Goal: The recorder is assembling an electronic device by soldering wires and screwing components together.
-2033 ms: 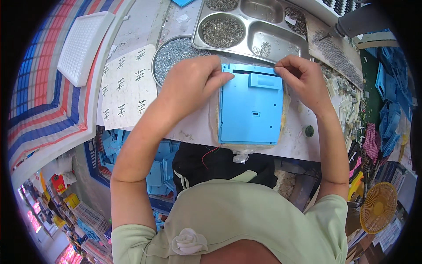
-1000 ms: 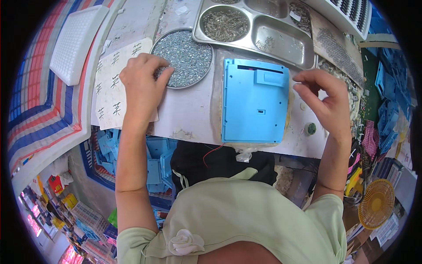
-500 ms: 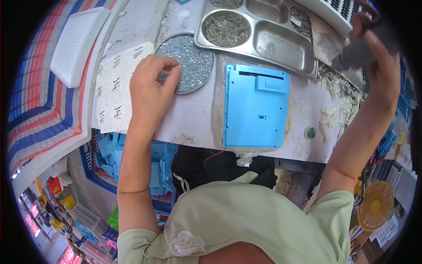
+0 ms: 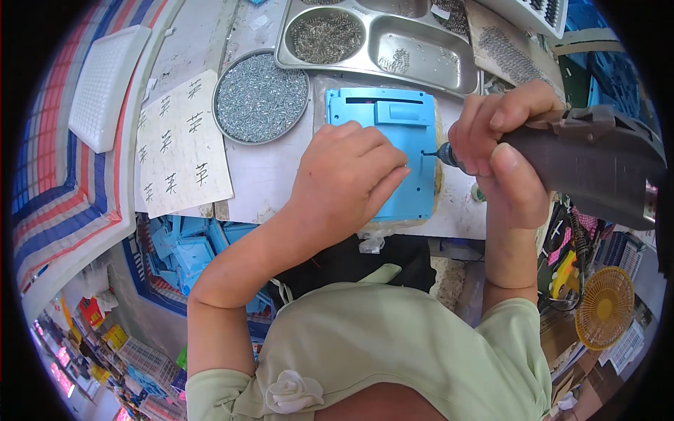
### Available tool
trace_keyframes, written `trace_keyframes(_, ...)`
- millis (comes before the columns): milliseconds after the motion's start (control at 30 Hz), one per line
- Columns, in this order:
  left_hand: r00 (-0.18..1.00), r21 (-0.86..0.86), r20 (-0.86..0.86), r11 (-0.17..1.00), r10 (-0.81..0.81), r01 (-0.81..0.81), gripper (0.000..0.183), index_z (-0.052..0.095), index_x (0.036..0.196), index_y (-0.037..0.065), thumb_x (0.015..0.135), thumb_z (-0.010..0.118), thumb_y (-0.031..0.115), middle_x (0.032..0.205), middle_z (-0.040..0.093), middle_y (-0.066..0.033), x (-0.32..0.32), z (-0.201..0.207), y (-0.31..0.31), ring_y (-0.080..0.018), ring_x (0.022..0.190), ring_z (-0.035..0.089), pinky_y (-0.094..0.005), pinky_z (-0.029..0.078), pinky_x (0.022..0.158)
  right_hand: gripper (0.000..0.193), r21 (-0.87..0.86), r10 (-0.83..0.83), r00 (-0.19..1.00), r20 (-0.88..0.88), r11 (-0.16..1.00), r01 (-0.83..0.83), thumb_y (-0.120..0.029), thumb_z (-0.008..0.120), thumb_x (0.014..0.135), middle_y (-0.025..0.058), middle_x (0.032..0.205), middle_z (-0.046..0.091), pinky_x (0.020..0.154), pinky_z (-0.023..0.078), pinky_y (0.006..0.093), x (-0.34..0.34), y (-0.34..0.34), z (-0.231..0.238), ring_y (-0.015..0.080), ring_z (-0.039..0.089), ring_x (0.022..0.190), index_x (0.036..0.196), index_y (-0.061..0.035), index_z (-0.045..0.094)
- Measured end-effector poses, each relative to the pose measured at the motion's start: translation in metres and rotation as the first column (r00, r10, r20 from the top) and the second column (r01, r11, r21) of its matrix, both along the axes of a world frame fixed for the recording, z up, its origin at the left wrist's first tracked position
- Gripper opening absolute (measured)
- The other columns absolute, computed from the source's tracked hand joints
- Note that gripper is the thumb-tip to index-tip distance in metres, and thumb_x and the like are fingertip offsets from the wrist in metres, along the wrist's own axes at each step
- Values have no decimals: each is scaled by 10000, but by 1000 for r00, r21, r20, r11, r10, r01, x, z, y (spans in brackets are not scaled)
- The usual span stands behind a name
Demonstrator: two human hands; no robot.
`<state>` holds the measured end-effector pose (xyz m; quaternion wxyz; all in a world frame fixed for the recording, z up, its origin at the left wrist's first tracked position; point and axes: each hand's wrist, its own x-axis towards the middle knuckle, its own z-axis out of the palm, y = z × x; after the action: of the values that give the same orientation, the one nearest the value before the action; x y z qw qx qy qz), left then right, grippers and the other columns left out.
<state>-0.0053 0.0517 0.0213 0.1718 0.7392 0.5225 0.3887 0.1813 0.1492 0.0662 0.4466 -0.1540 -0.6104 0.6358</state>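
A blue plastic casing (image 4: 418,200) lies flat on the table in front of me. Over its left part hovers my left hand (image 4: 347,175), closed, with thumb and fingers pressed together; anything pinched between them is hidden. My right hand (image 4: 509,137) is wrapped round a dark power screwdriver (image 4: 593,158). The tool lies nearly sideways, its bit pointing left at a small hole near the casing's right edge. Whether a screw sits there is too small to tell. To the left stands a round dish (image 4: 219,105) filled with small silvery screws (image 4: 260,95).
A metal compartment tray (image 4: 453,84) with springs and small metal parts stands behind the casing. A handwritten paper sheet (image 4: 179,151) lies left of the dish. A white perforated tray (image 4: 105,88) rests at far left. Blue plastic parts (image 4: 186,252) fill a crate below the table.
My left hand has moved from the screw dish right to the casing. My right hand has brought the power screwdriver left and down, its bit now at the casing.
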Motion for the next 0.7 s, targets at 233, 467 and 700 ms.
trace_keyframes(233, 994, 107, -110, 994, 23, -11, 138, 699, 889, 97, 783, 786, 104, 826, 622, -35, 12, -9, 13, -241, 757, 579, -386, 412, 715, 282, 60, -2, 1000, 15, 998, 1, -147, 676, 878, 39, 753, 521, 573, 407, 279, 3, 0, 2, 131, 483, 666, 1058, -50, 482)
trace_keyframes(467, 959, 130, -285, 990, -6, 45, 133, 710, 870, 119, 775, 802, 132, 811, 608, -2, 24, -18, 26, -213, 760, 559, -389, 393, 760, 278, 174, 79, 997, -5, 982, -77, -230, 609, 880, -23, 710, 496, 630, 408, 282, 35, 10, 30, 121, 458, 682, 1102, -118, 484)
trace_keyframes(700, 981, 116, -192, 993, 38, -16, 150, 757, 881, 164, 752, 834, 165, 820, 617, 34, 24, -7, 6, -181, 763, 544, -385, 334, 796, 290, 202, 109, 994, 23, 973, -112, -250, 623, 894, -38, 717, 501, 633, 409, 273, 48, 9, 35, 111, 459, 683, 1114, -136, 472)
